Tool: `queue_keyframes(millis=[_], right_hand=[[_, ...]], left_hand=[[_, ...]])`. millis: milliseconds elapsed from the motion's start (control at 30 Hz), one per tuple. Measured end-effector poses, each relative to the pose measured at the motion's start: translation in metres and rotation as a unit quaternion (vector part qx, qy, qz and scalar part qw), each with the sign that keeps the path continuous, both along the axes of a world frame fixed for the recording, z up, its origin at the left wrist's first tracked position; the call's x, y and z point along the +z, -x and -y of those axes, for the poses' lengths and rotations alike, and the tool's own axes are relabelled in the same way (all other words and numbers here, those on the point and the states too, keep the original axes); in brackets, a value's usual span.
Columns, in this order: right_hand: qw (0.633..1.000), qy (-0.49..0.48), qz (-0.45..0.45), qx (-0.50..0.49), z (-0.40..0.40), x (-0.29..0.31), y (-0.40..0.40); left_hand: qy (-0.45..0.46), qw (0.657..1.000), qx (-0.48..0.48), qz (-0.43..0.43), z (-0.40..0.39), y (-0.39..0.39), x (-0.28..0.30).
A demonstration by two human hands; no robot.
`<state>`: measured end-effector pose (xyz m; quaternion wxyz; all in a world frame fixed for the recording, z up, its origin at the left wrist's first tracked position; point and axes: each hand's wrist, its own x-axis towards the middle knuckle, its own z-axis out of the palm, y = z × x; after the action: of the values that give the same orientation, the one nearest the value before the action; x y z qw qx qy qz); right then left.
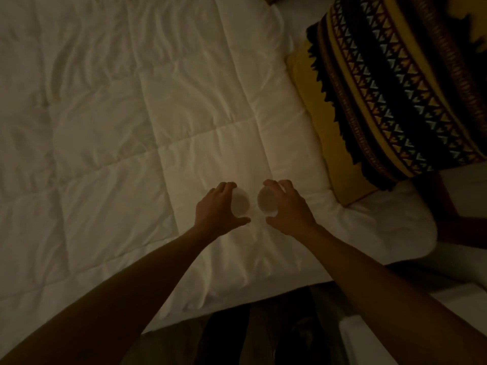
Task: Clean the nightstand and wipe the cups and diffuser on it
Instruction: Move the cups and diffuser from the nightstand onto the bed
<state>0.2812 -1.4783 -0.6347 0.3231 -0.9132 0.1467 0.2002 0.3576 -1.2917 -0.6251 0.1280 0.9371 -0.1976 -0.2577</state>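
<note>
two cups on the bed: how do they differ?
The left cup is in the left hand; the right cup is in the right hand. The left cup's mouth looks rounder, nearly straight at the camera; the right cup's looks more oval, seemingly tilted. Both are small, pale, open side up, fingers curled round them, apart, over the white comforter.

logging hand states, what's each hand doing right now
Left hand: fingers curled round the left cup, holding it on the bed.
Right hand: fingers curled round the right cup, holding it on the bed.
</note>
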Motion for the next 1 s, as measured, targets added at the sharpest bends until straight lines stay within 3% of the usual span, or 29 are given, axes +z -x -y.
queue_keyframes(millis=[267, 533, 767, 1000], right_hand=[[1.000, -0.012, -0.006, -0.007, -0.001, -0.013, -0.003], [0.997, 0.040, 0.024, -0.056, 0.030, 0.033, 0.043], [0.982, 0.084, 0.009, -0.171, 0.104, 0.088, 0.167], [0.946, 0.097, 0.034, -0.306, 0.153, 0.124, 0.330]], left_hand=[[-0.014, 1.000, -0.014, -0.005, 0.000, -0.001, -0.009], [-0.060, 0.996, -0.072, 0.009, 0.011, 0.011, 0.031], [-0.009, 0.985, -0.173, 0.029, 0.083, 0.054, 0.082], [0.068, 0.942, -0.328, 0.002, 0.195, 0.180, 0.106]])
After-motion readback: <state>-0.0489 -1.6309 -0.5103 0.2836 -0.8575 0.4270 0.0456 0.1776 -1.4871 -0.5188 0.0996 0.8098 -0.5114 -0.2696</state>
